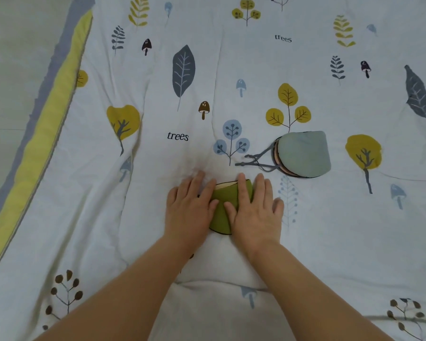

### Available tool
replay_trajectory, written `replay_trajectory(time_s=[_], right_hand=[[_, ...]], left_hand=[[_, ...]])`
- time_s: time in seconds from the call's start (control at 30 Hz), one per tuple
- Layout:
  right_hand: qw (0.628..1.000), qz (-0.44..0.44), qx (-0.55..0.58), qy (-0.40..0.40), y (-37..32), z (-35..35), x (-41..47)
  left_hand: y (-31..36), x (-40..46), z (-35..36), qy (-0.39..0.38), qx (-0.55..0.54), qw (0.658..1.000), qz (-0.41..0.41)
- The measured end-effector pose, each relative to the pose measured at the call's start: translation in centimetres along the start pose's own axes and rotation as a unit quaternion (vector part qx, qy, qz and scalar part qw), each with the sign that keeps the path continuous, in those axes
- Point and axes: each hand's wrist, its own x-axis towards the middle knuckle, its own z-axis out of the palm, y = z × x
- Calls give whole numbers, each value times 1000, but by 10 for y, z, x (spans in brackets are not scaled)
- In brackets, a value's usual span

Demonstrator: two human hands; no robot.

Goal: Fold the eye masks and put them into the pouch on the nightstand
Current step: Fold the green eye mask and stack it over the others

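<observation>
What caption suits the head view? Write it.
Both hands, left and right, press a folded green eye mask flat on the quilt.

folded eye mask: olive green, cream lining, dark edge trim
stacked eye masks: pale blue-grey on top, pink layer beneath, grey straps
quilt: white, printed with mustard trees, slate leaves, brown mushrooms, the word "trees"
quilt border: yellow stripe beside grey

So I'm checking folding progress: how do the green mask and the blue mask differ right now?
The green mask lies pressed flat under the left hand and right hand; the blue mask lies untouched, farther away to the right. The blue mask's straps trail out leftward; the green mask's are hidden. Both look folded in half on the bedspread.
</observation>
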Motion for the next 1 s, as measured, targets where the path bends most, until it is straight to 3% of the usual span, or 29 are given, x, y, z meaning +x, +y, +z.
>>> replay_trajectory(time_s=[0.13,0.23,0.37,0.5,0.8,1.0], right_hand=[[998,-2,19,54,-2,-16,6],[988,5,134,70,3,-32,11],[946,66,318,-7,11,-46,14],[910,89,404,19,26,-62,17],[892,103,416,144,80,-106,48],[900,107,389,164,109,-114,82]], left_hand=[[10,12,-8,6,-19,998,-57],[18,20,-17,-2,-49,995,-82],[29,21,-31,-33,-258,961,-97],[40,28,-41,-18,-315,945,-82],[108,79,-52,-7,-351,935,-44],[139,116,-42,7,-316,948,-44]])
